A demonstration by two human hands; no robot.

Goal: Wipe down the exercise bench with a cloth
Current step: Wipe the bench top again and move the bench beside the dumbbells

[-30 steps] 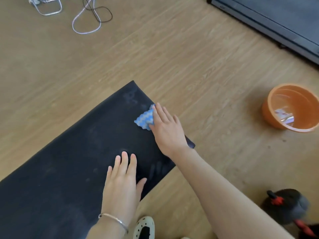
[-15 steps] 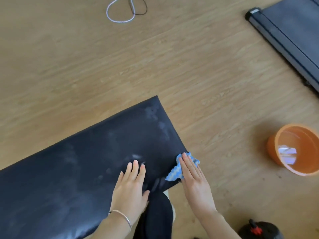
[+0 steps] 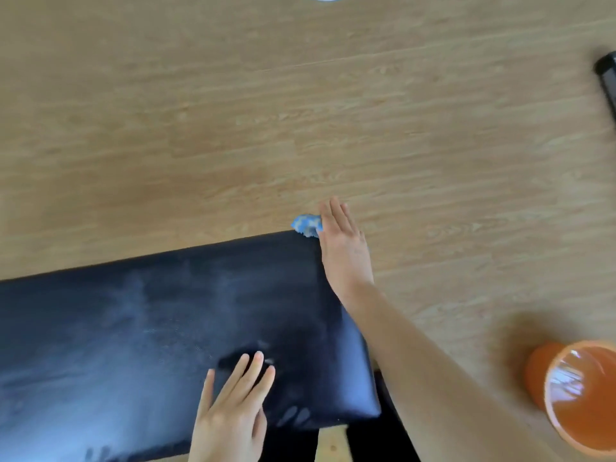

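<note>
Pressing down with straight, closed-up fingers, the right hand lies over a blue cloth at the far end corner of the exercise bench. It curls round nothing. The cloth peeks out bunched just left of the fingers, right on the corner's edge, and the rest is hidden under the hand. The fingertips reach past the corner, over the wooden floor.

Nearer the body and to the left of it, the left hand rests flat on the black padded top, fingers straight and slightly spread, holding nothing. Pale smears streak the padding to the left of both hands.

To the right of the right forearm an orange bucket stands on the floor, well apart from the cloth, its inside glinting.
</note>
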